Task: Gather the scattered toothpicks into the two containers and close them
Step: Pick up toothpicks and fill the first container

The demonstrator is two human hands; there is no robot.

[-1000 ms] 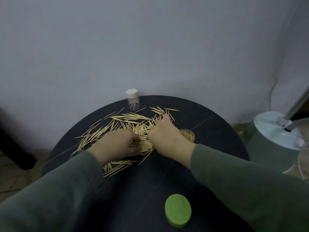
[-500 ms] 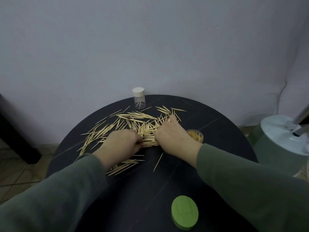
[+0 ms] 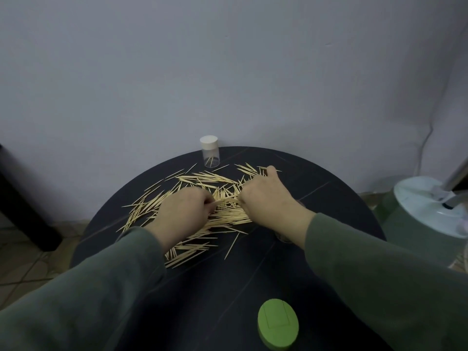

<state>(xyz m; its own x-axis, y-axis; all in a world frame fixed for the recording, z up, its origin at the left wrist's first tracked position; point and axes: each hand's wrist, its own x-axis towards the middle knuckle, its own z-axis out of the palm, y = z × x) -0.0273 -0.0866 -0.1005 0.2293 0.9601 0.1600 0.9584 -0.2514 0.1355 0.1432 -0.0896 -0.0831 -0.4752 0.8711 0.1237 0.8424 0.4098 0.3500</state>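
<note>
Round black tabletop [image 3: 329, 198] w/ faint pale veining, set against plain grey-white wall [image 3: 228, 72]. Pale green drum-shaped unit w/ white top [image 3: 420, 224] on floor just right of table. Beige tiled floor [image 3: 20, 262] at left, dark furniture edge [image 3: 22, 211] nr wall

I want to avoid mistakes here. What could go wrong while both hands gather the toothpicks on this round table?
The toothpicks spread toward the table edge on the left, so sweeping may push some off. The right hand and forearm hide the open container, which could get knocked over. The green lid sits near the front edge.
</note>
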